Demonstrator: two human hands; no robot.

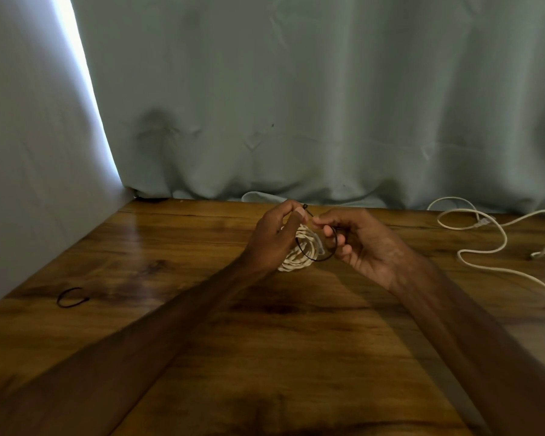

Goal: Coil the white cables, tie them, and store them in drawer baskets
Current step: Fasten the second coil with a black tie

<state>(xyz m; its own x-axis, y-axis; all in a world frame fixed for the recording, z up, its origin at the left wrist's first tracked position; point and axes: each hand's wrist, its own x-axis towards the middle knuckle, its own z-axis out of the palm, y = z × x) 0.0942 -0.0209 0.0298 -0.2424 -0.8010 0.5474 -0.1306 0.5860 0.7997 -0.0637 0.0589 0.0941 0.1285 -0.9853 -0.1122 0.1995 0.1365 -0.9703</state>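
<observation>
A coiled white cable [299, 256] rests on the wooden table [202, 309] between my hands. A thin black tie [321, 259] loops around the coil. My left hand [276, 236] pinches the tie's head end above the coil. My right hand [356, 239] pinches the tie's other end close beside it, fingertips nearly touching. An uncoiled white cable [472, 234] sprawls over the table at the far right.
A second black tie [71, 298] lies loose near the table's left edge. A pale wall runs along the left side, and a grey-green curtain [328, 105] hangs behind the table's far edge. No drawer baskets are in view.
</observation>
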